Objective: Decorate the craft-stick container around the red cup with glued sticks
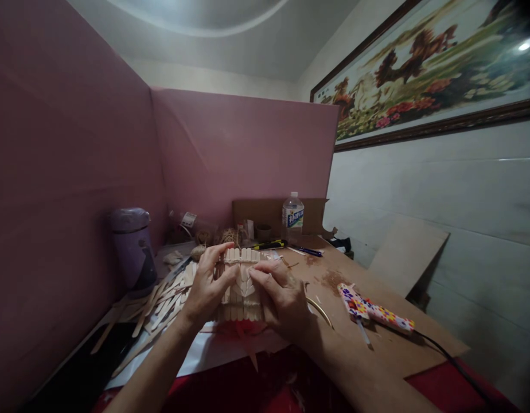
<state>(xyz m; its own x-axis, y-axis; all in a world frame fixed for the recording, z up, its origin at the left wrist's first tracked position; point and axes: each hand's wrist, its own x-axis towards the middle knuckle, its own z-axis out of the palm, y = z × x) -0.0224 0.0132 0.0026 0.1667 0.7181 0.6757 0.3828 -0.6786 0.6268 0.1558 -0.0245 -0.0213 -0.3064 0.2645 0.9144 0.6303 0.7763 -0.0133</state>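
Note:
A small panel of popsicle sticks set side by side is held up over the near part of the table. My left hand grips its left side, thumb lying on the front face. On the right side, my right hand is closed, with its thumb and forefinger pressed at pale pointed pieces in the middle of the panel. Whether the fingertips pinch one of these pieces or only push on it is hard to tell. Loose popsicle sticks lie heaped left of my left hand.
A flower-patterned glue gun with a cord lies at right. Behind the panel are a yellow-black utility knife, a blue pen and a clear bottle. A purple flask stands left, before pink partitions.

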